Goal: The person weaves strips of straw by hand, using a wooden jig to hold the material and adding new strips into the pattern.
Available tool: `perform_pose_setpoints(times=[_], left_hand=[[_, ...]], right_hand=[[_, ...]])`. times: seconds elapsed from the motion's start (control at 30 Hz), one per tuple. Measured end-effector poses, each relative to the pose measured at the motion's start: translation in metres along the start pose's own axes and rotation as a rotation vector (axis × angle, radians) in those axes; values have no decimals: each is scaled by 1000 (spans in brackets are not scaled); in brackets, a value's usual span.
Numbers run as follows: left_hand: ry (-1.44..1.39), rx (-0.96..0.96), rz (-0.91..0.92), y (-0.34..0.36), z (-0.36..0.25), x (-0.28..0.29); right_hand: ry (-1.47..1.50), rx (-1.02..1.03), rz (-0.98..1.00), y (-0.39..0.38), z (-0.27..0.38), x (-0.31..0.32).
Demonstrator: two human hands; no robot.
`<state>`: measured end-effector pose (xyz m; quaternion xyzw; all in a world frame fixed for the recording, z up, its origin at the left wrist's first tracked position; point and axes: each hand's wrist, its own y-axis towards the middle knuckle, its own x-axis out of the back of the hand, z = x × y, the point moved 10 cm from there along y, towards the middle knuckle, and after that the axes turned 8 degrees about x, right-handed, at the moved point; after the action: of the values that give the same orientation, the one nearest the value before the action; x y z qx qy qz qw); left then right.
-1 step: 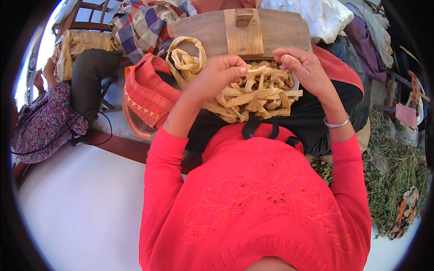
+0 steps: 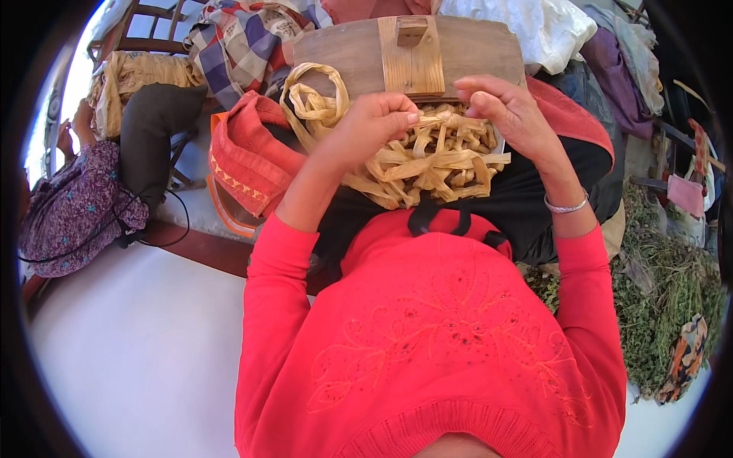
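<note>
My left hand [image 2: 376, 128] is closed, thumb and forefinger pinched on a pale tan, ribbon-like strip [image 2: 441, 119]. Across from it, my right hand [image 2: 505, 114] hovers with bent fingers and a gap between thumb and forefinger; nothing shows in it. Below both hands lies a heap of knotted tan strips [image 2: 439, 164] in a white-edged container on my lap, mostly hidden. One strip forms a loose coil [image 2: 314, 95] left of my left wrist. Just beyond the heap stands a wooden board [image 2: 489, 53] with a lighter cross-piece and a small block.
A red towel [image 2: 256, 156] lies to the left, another red cloth [image 2: 573, 118] to the right. Further left are a dark cushion [image 2: 156, 133] and a person in a purple patterned garment [image 2: 84, 202]. Dried green plants [image 2: 660, 298] spread at right; a white sack [image 2: 538, 34] lies behind.
My right hand has shifted very slightly to the left and up. My left hand and the heap of strips look the same.
</note>
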<state>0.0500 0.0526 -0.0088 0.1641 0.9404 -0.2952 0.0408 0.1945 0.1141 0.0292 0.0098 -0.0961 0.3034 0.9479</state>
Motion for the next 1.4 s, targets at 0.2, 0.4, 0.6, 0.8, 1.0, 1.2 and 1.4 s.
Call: perform_pose_setpoints(times=[0.2, 0.4, 0.6, 0.8, 1.0, 1.2, 1.4], left_hand=[[-16, -9, -48, 20, -6, 21], [-18, -73, -251, 41, -9, 64], [127, -157, -418, 62, -1, 82], [337, -192, -555, 42, -8, 89], [-384, -190, -104, 22, -6, -22], [-11, 8, 52, -5, -7, -28], [32, -321, 0, -22, -43, -30]], right_hand=[[237, -215, 118, 17, -30, -28], [155, -152, -124, 41, -32, -16], [-151, -39, -143, 52, -48, -12], [-828, 376, -115, 30, 7, -15], [-725, 567, -290, -1, 70, -33], [-738, 286, -120, -20, 30, -4], [377, 16, 333, -72, 83, -80]])
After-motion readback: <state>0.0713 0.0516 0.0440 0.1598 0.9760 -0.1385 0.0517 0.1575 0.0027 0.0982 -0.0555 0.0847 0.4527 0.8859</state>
